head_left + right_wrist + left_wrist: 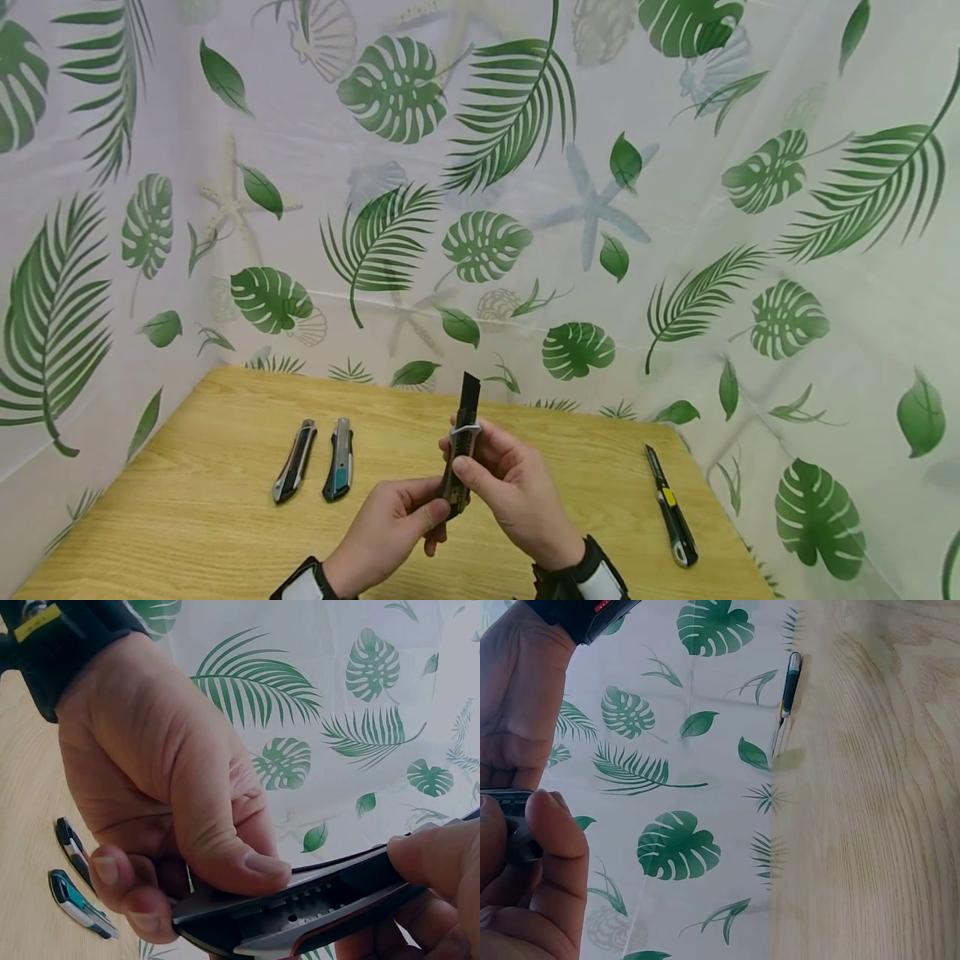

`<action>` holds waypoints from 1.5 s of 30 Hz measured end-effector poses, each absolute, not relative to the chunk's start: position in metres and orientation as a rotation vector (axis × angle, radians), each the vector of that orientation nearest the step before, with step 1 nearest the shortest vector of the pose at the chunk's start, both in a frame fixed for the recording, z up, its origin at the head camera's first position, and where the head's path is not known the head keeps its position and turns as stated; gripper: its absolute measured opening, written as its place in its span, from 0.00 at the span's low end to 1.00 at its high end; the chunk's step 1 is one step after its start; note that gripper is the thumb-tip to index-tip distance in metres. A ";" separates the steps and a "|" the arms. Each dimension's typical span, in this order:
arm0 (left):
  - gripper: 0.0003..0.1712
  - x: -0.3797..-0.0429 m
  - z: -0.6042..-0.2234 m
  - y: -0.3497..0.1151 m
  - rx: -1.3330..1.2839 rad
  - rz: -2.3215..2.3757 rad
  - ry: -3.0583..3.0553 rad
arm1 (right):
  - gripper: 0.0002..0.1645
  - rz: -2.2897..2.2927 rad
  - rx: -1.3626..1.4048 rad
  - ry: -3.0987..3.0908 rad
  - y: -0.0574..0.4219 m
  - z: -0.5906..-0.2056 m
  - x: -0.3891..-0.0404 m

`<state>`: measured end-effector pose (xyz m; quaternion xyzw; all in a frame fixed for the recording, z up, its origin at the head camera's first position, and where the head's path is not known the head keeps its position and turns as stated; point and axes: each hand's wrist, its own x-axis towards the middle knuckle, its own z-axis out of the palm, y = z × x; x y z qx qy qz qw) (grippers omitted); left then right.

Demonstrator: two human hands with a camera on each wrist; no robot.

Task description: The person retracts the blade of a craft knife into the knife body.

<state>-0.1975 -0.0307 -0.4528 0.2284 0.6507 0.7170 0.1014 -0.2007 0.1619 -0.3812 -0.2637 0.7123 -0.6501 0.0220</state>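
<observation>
Between both hands is a utility knife (460, 446), held nearly upright with its wide black blade (469, 393) pointing up and away. My left hand (397, 525) pinches the butt end of the handle between thumb and fingers. Higher up, my right hand (517, 492) grips the body, thumb laid on the near face and fingers behind. In the right wrist view the knife (300, 907) shows a long slot with small notches, silver edges and a thin red line. The left wrist view shows only the end of the handle (521, 832).
Left of the hands lie a black-and-silver utility knife (296, 462) and a silver one with a teal slider (340, 462). A slim black knife (671, 508) with a yellow part lies at the right of the wooden table (187, 500). Leaf-printed sheets (480, 333) stand behind and beside it.
</observation>
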 end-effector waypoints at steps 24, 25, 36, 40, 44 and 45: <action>0.17 -0.204 -0.450 -0.038 0.657 2.138 1.874 | 0.29 -2.042 -0.734 2.123 0.153 -0.385 -0.205; 0.17 -0.203 -0.450 -0.038 0.655 2.139 1.872 | 0.29 -2.043 -0.729 2.114 0.153 -0.386 -0.205; 0.18 -0.199 -0.447 -0.039 0.637 2.146 1.882 | 0.30 -2.043 -0.735 2.059 0.153 -0.392 -0.204; 0.19 -0.197 -0.447 -0.039 0.613 2.166 1.852 | 0.29 -2.026 -0.756 2.058 0.155 -0.395 -0.204; 0.19 -0.196 -0.446 -0.038 0.585 2.197 1.808 | 0.30 -2.022 -0.795 2.039 0.157 -0.398 -0.204; 0.19 -0.196 -0.446 -0.038 0.576 2.205 1.803 | 0.31 -2.027 -0.805 2.024 0.157 -0.399 -0.204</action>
